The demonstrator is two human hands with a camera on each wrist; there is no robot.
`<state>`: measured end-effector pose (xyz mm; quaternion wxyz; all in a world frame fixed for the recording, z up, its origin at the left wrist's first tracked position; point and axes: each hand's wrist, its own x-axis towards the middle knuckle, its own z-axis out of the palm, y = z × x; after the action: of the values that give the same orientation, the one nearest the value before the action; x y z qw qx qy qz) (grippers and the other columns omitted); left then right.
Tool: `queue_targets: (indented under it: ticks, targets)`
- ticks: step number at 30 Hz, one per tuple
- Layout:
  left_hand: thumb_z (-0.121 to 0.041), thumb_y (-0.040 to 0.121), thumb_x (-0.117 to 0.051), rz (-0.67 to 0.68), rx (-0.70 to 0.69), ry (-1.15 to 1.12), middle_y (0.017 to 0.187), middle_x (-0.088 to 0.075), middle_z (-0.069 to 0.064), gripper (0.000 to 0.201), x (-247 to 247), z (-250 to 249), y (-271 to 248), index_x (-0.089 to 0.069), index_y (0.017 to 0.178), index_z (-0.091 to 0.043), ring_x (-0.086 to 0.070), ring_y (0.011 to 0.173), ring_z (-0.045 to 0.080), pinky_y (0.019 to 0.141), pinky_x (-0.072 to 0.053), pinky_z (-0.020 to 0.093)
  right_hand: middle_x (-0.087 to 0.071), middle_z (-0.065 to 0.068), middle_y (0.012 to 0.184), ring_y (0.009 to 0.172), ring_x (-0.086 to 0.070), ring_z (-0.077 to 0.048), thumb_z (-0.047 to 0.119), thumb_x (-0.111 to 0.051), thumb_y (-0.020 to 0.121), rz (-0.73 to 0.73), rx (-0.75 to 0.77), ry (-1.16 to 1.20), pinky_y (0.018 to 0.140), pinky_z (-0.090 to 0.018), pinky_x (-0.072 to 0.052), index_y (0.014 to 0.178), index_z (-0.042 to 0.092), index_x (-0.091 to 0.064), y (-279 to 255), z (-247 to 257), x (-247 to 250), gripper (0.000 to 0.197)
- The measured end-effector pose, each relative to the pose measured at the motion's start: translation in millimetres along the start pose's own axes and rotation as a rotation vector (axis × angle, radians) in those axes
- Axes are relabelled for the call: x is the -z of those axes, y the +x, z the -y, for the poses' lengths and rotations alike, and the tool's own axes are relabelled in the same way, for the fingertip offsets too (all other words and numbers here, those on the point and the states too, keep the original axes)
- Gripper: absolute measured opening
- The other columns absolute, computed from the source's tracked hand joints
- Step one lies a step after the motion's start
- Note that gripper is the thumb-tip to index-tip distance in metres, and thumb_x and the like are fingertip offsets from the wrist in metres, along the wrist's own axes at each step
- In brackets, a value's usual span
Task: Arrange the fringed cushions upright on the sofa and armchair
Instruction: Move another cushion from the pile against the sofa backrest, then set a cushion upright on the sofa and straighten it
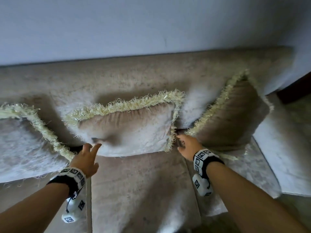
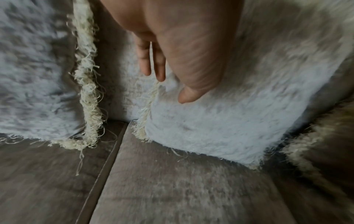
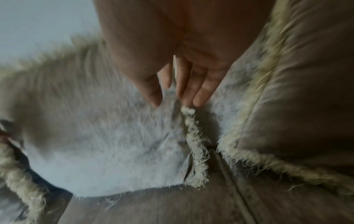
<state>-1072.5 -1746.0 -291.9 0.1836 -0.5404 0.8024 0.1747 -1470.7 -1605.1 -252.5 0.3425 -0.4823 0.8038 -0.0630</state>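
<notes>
Three beige cushions with cream fringe stand on the sofa seat (image 1: 143, 190). The middle cushion (image 1: 131, 132) leans upright against the backrest (image 1: 134, 76). My left hand (image 1: 91, 150) is open at its lower left corner, fingers straight, and the thumb tip touches the cushion face (image 2: 220, 121). My right hand (image 1: 182, 142) is open at the cushion's right edge, fingertips on the side fringe (image 3: 195, 151). The right cushion (image 1: 235, 118) leans tilted into the corner beside my right wrist. The left cushion (image 1: 21, 145) is cut off by the frame edge.
A pale wall (image 1: 151, 22) rises behind the sofa. The sofa's padded armrest (image 1: 286, 157) lies to the right of the right cushion, with a dark piece of furniture (image 1: 292, 91) beyond it. A seam (image 2: 107, 166) divides the seat cushions below my left hand.
</notes>
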Motion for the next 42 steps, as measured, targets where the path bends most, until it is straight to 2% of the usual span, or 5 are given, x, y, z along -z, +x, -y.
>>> queue_targets:
  ticks: [6,11,16,23,42]
  targets:
    - [-0.036,0.089,-0.055,0.073,-0.098,0.036,0.128,-0.049,0.001,0.047,62,-80,-24,-0.042,0.134,-0.028,-0.058,0.108,0.019,0.088,-0.051,0.037,-0.062,-0.006,0.120,0.109,-0.061,-0.021,0.023,-0.062,0.089,-0.019,-0.034,0.082,0.093,-0.030,-0.049,0.132,0.020,-0.054,-59,-37,67,0.044]
    - [-0.039,0.091,-0.056,0.060,-0.166,-0.029,0.109,-0.056,-0.006,0.040,79,-168,-56,-0.048,0.129,-0.030,-0.055,0.094,0.013,0.087,-0.048,0.034,-0.061,0.000,0.123,0.108,-0.060,-0.019,0.032,-0.067,0.086,-0.061,-0.001,0.097,0.095,-0.031,-0.048,0.130,0.020,-0.057,-115,-87,106,0.046]
    - [-0.038,0.091,-0.057,-0.014,-0.266,-0.069,0.104,-0.058,-0.007,0.037,76,-273,-91,-0.049,0.127,-0.030,-0.055,0.091,0.014,0.084,-0.045,0.031,-0.067,-0.011,0.108,0.098,-0.063,-0.027,0.028,-0.068,0.086,-0.109,0.017,0.075,0.091,-0.039,-0.051,0.117,0.007,-0.062,-174,-154,139,0.038]
    - [-0.035,0.090,-0.059,-0.013,-0.424,-0.136,0.106,-0.063,-0.003,0.038,56,-397,-126,-0.054,0.126,-0.026,-0.059,0.090,0.015,0.084,-0.048,0.031,-0.064,0.002,0.099,0.091,-0.060,-0.015,0.033,-0.070,0.086,-0.157,-0.024,0.122,0.078,-0.024,-0.044,0.124,0.017,-0.059,-227,-244,168,0.043]
    - [-0.038,0.093,-0.054,0.159,-0.566,-0.089,0.108,-0.053,-0.010,0.038,30,-606,-27,-0.045,0.129,-0.035,-0.058,0.093,0.011,0.088,-0.050,0.033,-0.065,-0.001,0.109,0.098,-0.063,-0.019,0.035,-0.065,0.090,-0.139,-0.256,0.230,0.086,-0.033,-0.053,0.130,0.023,-0.055,-185,-410,230,0.043]
